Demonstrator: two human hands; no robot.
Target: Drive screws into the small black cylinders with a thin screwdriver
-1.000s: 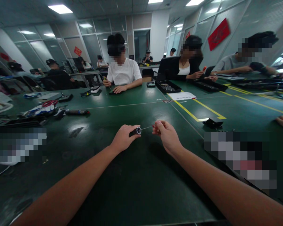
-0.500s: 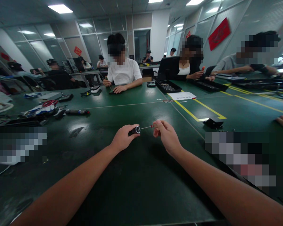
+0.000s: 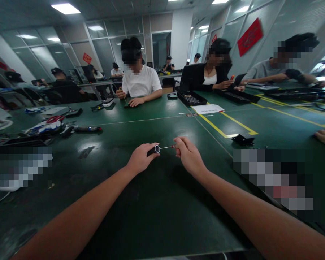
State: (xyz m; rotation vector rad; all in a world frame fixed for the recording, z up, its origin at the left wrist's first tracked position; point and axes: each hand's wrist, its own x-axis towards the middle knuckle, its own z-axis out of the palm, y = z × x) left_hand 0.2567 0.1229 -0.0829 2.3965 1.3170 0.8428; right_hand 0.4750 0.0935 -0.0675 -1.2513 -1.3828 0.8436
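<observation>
Above the green table, my left hand [image 3: 140, 156] is closed around a short black cylinder [image 3: 153, 149]. Its round end, ringed in a lighter tone, faces right toward my other hand. My right hand [image 3: 187, 152] pinches the red handle of a thin screwdriver [image 3: 166, 147]. The metal shaft points left, and its tip meets the ringed end of the cylinder; whether it goes inside is too small to tell. My fingers cover most of the handle and the cylinder's far part.
A small black part [image 3: 243, 139] lies right of my hands on the green table [image 3: 151, 216]. At left are a dark pen-shaped tool [image 3: 88, 129] and a clutter of gloves [image 3: 47, 126]. Black trays [image 3: 192, 98] and co-workers [image 3: 141, 81] are across the table.
Both hands keep their holds, with the screwdriver still at the cylinder's end. The fingers of my right hand have turned slightly on the handle. The whole view has shifted a little.
</observation>
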